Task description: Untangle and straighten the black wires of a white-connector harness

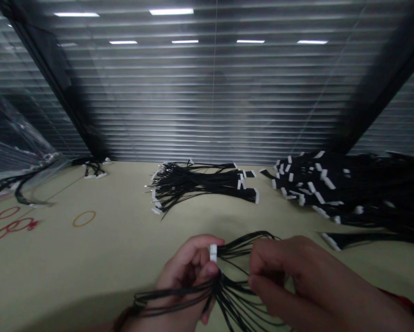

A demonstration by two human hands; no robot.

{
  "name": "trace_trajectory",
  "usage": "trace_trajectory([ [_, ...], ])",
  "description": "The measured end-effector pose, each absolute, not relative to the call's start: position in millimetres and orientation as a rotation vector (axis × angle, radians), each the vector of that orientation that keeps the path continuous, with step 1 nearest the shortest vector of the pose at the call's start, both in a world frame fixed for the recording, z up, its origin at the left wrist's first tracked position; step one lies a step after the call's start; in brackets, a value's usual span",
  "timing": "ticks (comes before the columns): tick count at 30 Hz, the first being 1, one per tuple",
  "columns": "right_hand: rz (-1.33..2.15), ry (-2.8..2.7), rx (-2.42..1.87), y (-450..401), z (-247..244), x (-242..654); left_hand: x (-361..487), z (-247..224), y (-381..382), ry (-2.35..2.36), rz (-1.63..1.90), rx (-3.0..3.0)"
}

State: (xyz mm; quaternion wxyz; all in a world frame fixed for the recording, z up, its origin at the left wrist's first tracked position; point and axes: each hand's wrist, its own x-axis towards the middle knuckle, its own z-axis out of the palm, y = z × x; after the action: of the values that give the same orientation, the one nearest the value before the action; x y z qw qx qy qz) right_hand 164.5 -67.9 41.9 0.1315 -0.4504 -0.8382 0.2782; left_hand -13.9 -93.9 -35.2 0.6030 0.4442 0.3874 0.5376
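Observation:
Near the bottom centre, my left hand (189, 272) is closed around a white connector (213, 253) and the black wires (224, 288) bunched just below it. Thin black wires run from the connector to the right, and others fan out down and to the left. To the right of the connector, my right hand (290, 276) is closed, thumb and index finger pinched together at the wires. What lies between those fingertips is too small to make out.
A bundle of black cables (203, 182) with white ends lies mid-table. A large cable pile (359, 189) is at the right, with a white-ended cable (331, 241) before it. Red bands (15, 225), a yellow band (84, 219) and clear plastic (16, 138) are left. Blinds stand behind.

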Motion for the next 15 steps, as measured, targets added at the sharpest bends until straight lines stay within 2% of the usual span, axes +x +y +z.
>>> trace_trajectory([
  [9, 0.621, -2.461, -1.188, -75.6, 30.4, 162.0, -11.9, -35.1, -102.4, 0.93, 1.201, 1.119],
  [15, 0.254, -2.49, -1.114, -73.4, 29.1, 161.6, -7.9, -36.8, -97.4, 0.97, 1.232, 1.031],
])
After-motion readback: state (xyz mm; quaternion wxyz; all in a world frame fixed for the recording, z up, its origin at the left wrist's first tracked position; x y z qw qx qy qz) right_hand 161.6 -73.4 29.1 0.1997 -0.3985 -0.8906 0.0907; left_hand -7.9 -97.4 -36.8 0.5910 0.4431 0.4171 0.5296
